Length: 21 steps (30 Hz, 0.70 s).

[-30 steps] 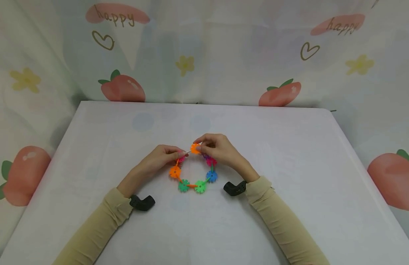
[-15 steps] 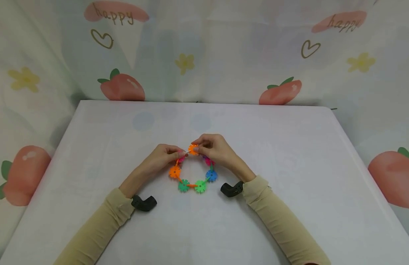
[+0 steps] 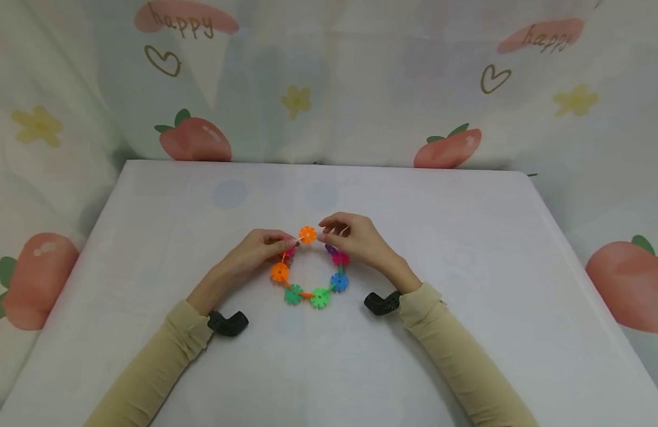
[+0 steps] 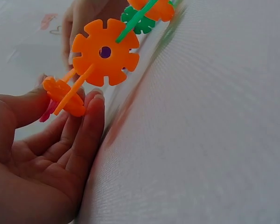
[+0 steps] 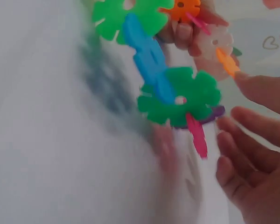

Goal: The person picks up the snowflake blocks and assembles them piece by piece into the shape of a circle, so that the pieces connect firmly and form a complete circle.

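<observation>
A ring-shaped chain of notched plastic snowflake discs stands on the table in the head view, with a green disc [image 3: 294,294], a light green disc [image 3: 320,298] and a blue disc [image 3: 339,281] along its near side. My left hand [image 3: 262,249] pinches the chain at its far left, by a pink disc [image 3: 290,251]. From there a whitish disc [image 5: 215,42] leads to an orange disc [image 3: 307,235]. Close beside that orange disc is my right hand [image 3: 355,240], fingers spread apart; its thumb tip is at the disc's edge, and contact is hard to tell. A purple disc [image 3: 331,250] is partly hidden under this hand.
The white table [image 3: 468,255] extends around both arms. A black wrist device [image 3: 229,324] sits on the left wrist, another black device [image 3: 382,303] on the right. Behind the table hangs a printed curtain [image 3: 361,89].
My right hand has let go of the orange disc and drawn slightly right, its fingers parting. The disc now shows fully. My left hand keeps its pinch on the chain.
</observation>
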Motion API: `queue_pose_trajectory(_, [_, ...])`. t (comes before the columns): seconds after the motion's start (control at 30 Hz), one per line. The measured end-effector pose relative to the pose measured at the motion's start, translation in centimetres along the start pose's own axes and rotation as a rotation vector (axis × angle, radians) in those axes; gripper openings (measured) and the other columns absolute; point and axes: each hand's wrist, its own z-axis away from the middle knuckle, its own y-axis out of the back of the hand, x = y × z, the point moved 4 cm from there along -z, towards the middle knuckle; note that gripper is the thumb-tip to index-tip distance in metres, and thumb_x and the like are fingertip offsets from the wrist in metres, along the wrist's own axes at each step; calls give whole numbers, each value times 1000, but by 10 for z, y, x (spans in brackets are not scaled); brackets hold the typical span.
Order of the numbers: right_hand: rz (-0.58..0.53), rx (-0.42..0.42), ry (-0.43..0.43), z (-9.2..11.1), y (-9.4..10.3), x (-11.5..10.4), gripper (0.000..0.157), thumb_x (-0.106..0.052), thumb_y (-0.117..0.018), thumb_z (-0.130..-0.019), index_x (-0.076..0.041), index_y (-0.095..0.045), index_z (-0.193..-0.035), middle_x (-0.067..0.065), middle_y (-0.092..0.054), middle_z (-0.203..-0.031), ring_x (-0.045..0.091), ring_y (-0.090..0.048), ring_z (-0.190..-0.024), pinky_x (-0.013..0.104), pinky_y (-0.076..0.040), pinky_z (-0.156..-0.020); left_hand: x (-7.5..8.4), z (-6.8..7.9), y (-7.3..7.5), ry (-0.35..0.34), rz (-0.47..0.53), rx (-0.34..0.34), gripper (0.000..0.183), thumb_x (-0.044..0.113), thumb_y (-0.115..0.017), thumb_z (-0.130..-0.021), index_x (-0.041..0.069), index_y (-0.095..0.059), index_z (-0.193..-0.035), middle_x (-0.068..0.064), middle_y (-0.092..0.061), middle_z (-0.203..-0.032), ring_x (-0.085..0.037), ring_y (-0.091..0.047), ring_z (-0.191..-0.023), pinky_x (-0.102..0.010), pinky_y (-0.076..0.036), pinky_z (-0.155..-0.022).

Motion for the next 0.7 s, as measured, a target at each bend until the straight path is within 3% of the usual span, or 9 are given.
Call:
queue_pose_trajectory(0.2, [112, -81, -48, 16, 8, 8, 24, -25, -78, -92, -6, -74, -107, 6, -73, -100, 18, -65, -86, 32, -54, -80, 1, 0, -2, 14, 7, 6, 35, 33, -66, -102, 5, -72, -123, -5, -68, -95, -22, -59, -96, -27, -52, -86])
queue_pose_trajectory(0.37, [159, -105, 6, 18, 5, 7, 12, -18, -77, -92, -6, -75, -96, 4, -72, -91, 16, -62, -79, 29, -53, -74, -1, 2, 1, 33, 34, 30, 43, 36, -61, -104, 5, -66, -133, -9, -67, -110, -20, -61, -98, -26, -54, -89])
queue_pose_trajectory(0.5, [90, -98, -11, 17, 3, 10, 9, -17, -76, -93, -9, -73, -96, 2, -73, -88, 14, -64, -79, 29, -53, -77, -1, 2, 1, 26, 37, 49, 39, 34, -58, -106, 5, -67, -130, -9, -67, -109, -18, -64, -90, -24, -53, -89])
queue_pose_trajectory(0.7, [-146, -146, -99, 12, -2, 17, 20, -21, -77, -94, -8, -69, -108, 5, -75, -93, 19, -71, -80, 33, -57, -81, 1, 1, 1, -19, 72, 24, 29, 30, -62, -104, 4, -71, -114, -10, -71, -97, -20, -64, -83, -26, -53, -80])
